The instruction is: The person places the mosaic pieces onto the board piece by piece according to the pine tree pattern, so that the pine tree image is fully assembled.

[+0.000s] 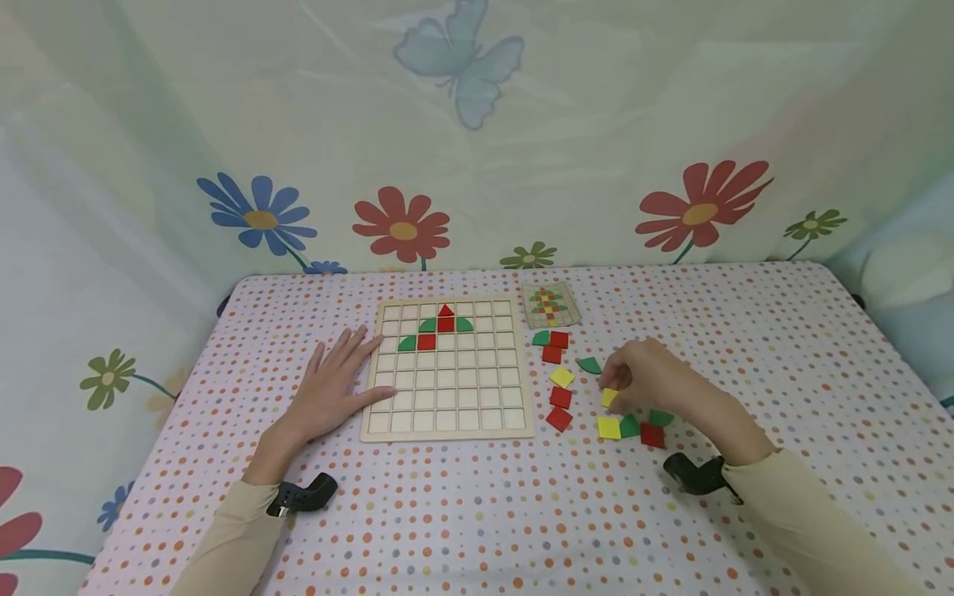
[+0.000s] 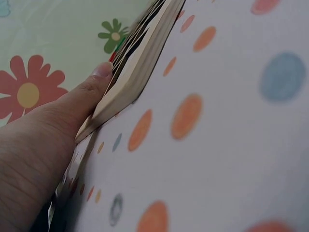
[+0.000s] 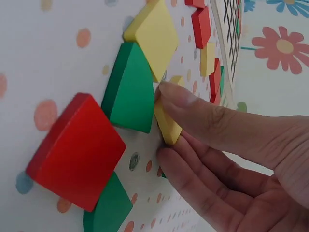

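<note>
A wooden grid board [image 1: 447, 436] lies on the table, with a red triangle [image 1: 445, 311], red squares [image 1: 426, 341] and green quarter-circle tiles [image 1: 407, 343] in its upper cells. My left hand [image 1: 328, 393] is spread flat at the board's left side, fingers straight. Its thumb [image 2: 91, 89] rests on the board's edge in the left wrist view. To the right of the board, my right hand [image 1: 652, 379] pinches a yellow square tile [image 3: 168, 121] between thumb and fingers, low over the table. Beside it lie another yellow tile [image 3: 153, 38], a green quarter-circle [image 3: 130, 92] and a red square [image 3: 79, 150].
A picture card [image 1: 550, 306] showing a tree-shaped tile pattern lies at the board's upper right. Several loose red tiles [image 1: 561, 398], a yellow one [image 1: 562, 377] and green quarter-circles [image 1: 589, 365] are scattered between board and right hand. A flowered curtain [image 1: 581, 149] hangs behind the dotted tabletop [image 1: 462, 513].
</note>
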`<state>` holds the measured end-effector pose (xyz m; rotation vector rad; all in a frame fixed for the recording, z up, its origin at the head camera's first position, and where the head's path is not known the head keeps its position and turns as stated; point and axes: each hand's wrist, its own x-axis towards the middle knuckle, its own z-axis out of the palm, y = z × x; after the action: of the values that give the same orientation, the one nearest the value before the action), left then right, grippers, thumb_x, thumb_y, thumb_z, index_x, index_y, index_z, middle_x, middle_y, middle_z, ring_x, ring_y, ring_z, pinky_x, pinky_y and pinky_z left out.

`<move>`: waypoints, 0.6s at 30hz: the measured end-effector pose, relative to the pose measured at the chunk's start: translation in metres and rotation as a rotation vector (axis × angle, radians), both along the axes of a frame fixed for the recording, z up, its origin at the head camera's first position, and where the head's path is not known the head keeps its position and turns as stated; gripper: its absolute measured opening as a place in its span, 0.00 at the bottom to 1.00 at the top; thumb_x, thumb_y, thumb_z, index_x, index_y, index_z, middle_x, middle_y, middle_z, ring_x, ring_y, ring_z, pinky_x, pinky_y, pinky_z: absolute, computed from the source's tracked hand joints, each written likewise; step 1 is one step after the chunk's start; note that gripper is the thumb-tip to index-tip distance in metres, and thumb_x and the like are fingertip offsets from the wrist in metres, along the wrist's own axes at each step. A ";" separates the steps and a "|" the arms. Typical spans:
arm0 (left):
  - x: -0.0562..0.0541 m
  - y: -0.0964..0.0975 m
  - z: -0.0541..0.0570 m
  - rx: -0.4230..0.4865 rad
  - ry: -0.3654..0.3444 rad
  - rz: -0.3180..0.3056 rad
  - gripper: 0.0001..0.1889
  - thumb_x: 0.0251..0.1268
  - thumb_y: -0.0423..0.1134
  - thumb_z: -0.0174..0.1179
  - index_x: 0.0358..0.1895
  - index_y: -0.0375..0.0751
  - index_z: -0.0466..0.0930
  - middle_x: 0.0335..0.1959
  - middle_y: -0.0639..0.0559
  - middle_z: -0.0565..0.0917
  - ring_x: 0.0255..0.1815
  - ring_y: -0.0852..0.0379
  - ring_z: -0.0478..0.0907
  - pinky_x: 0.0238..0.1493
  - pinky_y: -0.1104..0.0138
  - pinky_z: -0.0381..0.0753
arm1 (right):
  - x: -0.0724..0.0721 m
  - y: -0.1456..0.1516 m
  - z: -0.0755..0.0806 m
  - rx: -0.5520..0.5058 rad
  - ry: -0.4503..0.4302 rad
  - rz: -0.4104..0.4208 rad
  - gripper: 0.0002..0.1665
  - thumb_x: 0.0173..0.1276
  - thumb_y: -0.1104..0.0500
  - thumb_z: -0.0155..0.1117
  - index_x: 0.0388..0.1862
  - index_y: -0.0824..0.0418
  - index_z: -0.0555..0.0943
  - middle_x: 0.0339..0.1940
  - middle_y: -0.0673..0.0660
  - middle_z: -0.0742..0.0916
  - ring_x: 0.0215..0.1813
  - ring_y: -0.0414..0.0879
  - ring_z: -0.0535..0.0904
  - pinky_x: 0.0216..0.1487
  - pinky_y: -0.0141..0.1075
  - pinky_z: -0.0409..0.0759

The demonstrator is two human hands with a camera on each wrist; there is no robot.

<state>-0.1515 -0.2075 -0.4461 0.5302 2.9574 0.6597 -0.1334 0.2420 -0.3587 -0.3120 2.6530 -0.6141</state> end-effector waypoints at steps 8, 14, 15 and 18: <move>-0.002 -0.003 0.001 -0.002 -0.008 -0.002 0.48 0.70 0.65 0.62 0.85 0.47 0.55 0.86 0.40 0.49 0.87 0.39 0.39 0.82 0.38 0.32 | -0.001 -0.004 0.000 -0.029 0.015 0.017 0.14 0.53 0.69 0.84 0.31 0.63 0.84 0.30 0.54 0.84 0.35 0.48 0.77 0.38 0.39 0.82; -0.002 -0.002 0.002 0.000 -0.011 0.001 0.48 0.70 0.66 0.62 0.85 0.48 0.55 0.86 0.40 0.49 0.87 0.40 0.38 0.82 0.39 0.31 | 0.004 0.002 -0.003 -0.073 0.039 -0.020 0.15 0.54 0.70 0.84 0.33 0.63 0.84 0.32 0.54 0.84 0.36 0.49 0.77 0.40 0.40 0.81; -0.001 -0.001 0.002 0.000 -0.012 0.000 0.48 0.70 0.66 0.62 0.85 0.48 0.55 0.86 0.40 0.50 0.87 0.40 0.38 0.82 0.39 0.31 | 0.007 0.003 -0.005 -0.088 0.056 -0.031 0.15 0.54 0.70 0.84 0.34 0.63 0.84 0.32 0.54 0.85 0.37 0.48 0.78 0.40 0.40 0.82; 0.000 0.000 0.003 0.007 -0.015 -0.003 0.48 0.69 0.66 0.62 0.85 0.48 0.55 0.86 0.40 0.50 0.87 0.40 0.38 0.82 0.39 0.31 | 0.017 0.008 -0.011 -0.132 0.131 -0.052 0.15 0.53 0.69 0.84 0.34 0.62 0.85 0.32 0.52 0.85 0.37 0.47 0.78 0.40 0.39 0.82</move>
<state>-0.1513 -0.2073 -0.4433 0.5284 2.9408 0.6705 -0.1167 0.2498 -0.3697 -0.3321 2.7582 -0.8140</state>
